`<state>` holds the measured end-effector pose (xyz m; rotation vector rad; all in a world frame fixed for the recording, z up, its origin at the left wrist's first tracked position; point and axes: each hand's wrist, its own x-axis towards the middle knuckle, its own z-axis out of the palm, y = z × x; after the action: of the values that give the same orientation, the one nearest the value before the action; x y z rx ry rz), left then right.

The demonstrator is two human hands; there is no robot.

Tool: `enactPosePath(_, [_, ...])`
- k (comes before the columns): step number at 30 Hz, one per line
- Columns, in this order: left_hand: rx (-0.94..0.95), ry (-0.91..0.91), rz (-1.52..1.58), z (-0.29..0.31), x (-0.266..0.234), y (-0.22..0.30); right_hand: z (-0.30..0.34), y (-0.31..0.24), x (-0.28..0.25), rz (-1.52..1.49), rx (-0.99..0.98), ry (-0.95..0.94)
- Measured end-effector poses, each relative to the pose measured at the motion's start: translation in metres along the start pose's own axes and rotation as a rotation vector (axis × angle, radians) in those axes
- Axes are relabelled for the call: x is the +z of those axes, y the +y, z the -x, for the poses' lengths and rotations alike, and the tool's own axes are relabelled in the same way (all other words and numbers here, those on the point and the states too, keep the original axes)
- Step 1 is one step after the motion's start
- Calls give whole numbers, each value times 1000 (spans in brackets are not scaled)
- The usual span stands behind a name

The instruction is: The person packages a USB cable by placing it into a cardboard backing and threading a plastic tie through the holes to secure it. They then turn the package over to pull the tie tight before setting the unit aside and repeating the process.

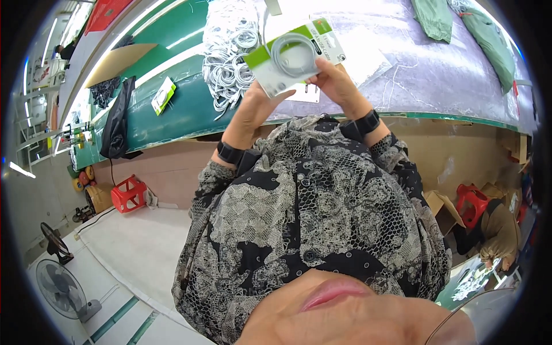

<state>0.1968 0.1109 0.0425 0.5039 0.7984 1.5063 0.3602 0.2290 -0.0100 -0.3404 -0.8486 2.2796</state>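
Above the worktable I hold a cable package (265,70), a white and green card with a coiled pale cable (294,55) on its front. My right hand (338,86) grips the package's lower right side, the thumb over its front. At the lower left corner is my left hand (256,104), its fingers partly hidden behind the card and its thumb stretched out beneath the lower edge. Just left of the package lies a large heap of coiled white cables (229,54). A white card with small dark marks (305,94) lies on the table below the package.
Another green and white package (163,96) lies on the green table surface (187,109) to the left, near a black bag (118,121). Green cloth pieces (489,46) lie at far right. Red stools (129,194) and a fan (60,287) stand on the floor.
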Motion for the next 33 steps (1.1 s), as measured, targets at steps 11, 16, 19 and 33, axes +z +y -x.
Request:
enactPosePath(11, [-155, -155, -368, -18, -22, 25, -8, -48, -19, 342, 315, -316])
enactPosePath(16, [-218, -65, -422, -24, -23, 13, -12, -48, -13, 621, 168, -85])
enactPosePath(19, [-124, 30, -302, -29, -14, -2, -12, -46, 2, 984, -163, 88])
enactPosePath(33, [10, -20, 15, -24, -15, -14, 18, -22, 45, 1887, -877, -98])
